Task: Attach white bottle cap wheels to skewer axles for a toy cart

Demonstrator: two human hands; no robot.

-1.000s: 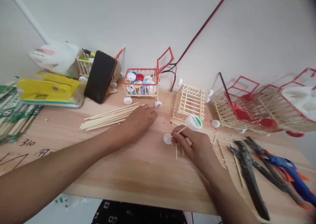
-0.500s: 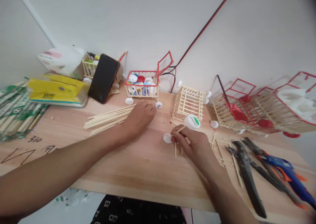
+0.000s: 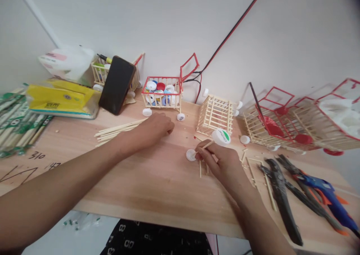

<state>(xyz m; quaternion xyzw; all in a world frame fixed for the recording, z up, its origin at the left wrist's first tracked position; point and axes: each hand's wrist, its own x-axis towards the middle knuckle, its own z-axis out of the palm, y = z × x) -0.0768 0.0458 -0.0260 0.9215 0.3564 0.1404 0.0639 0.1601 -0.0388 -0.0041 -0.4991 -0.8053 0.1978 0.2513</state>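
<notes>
In front of the bare stick cart [image 3: 215, 116], the right hand [image 3: 223, 161] pinches a stick [image 3: 208, 144] with a printed white cap [image 3: 221, 136] at its upper end and a second cap [image 3: 191, 155] at its lower end. A slack pinch, or a bump against the cart, could tilt the stick and set either cap crooked. The right hand hides much of the stick, so its joint with the second cap is unclear. Left of the cart, the left hand [image 3: 156, 127] covers the ends of the loose sticks [image 3: 116, 132]; whether it grasps any, I cannot tell.

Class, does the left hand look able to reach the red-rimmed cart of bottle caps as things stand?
Probably yes: the left hand is just in front of the cart, with nothing visible standing between them.
</notes>
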